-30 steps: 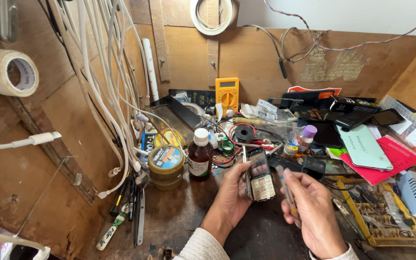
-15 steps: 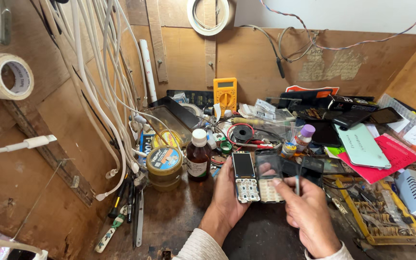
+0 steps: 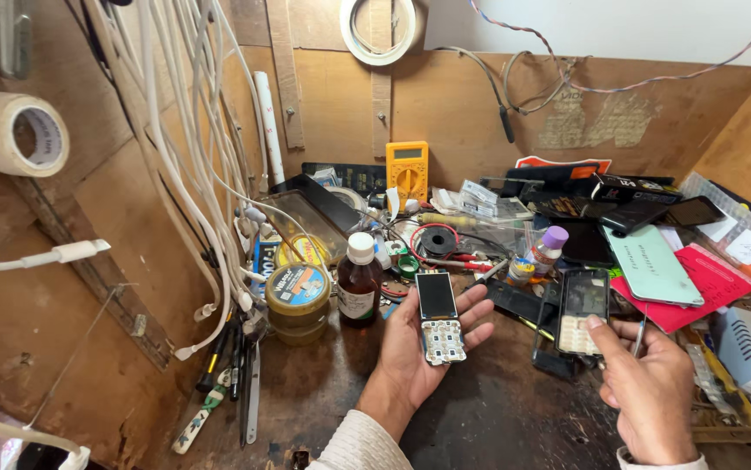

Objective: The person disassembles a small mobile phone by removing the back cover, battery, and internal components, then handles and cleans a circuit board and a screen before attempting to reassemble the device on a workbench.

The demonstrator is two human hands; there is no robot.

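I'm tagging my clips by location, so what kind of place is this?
Most likely a small phone repair bench: the left hand holds a bare phone board, a yellow multimeter leans on the back wall, and charging cables hang alongside.

In my left hand point(image 3: 419, 348) the phone board point(image 3: 439, 317) shows a black screen above a white keypad dotted with grey. My right hand point(image 3: 650, 392) pinches a black phone frame point(image 3: 582, 312) with pale keys. On the dark brown workbench point(image 3: 497, 418) stand a brown bottle point(image 3: 360, 287), white-capped, a yellow multimeter point(image 3: 407, 170) and a mint-green case point(image 3: 651, 265) on red.
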